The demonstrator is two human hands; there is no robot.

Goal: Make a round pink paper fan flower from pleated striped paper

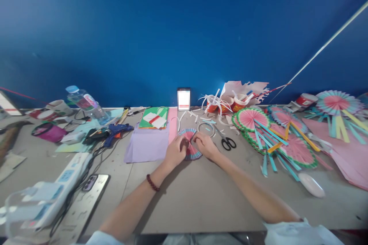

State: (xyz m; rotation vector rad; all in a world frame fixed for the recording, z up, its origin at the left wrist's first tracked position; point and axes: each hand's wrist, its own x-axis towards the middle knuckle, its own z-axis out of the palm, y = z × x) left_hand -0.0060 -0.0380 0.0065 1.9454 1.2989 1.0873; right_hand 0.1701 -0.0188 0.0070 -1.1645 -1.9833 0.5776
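A small round pleated paper fan [193, 155], striped pink and blue, lies spread between my hands on the grey table. My left hand [176, 148] is closed at its left edge, thumb and fingers bent over the folds. At the right edge my right hand [205, 145] is likewise closed on the pleats, its fingertips near the fan's centre. The fingertips partly hide the middle of the fan. Black-handled scissors [228, 143] lie to the right of my right hand. Just behind it is a clear tape-like ring [206, 129] among white paper scraps.
Purple paper sheets [148, 147] lie left. A blue glue gun [117, 132], a tilted bottle [87, 103], a power strip [61, 187] and a phone [92, 195] stand further left. Finished watermelon-coloured fans [253, 118] are piled right, near a white mouse-shaped object [312, 185]. A lit screen [184, 99] stands behind.
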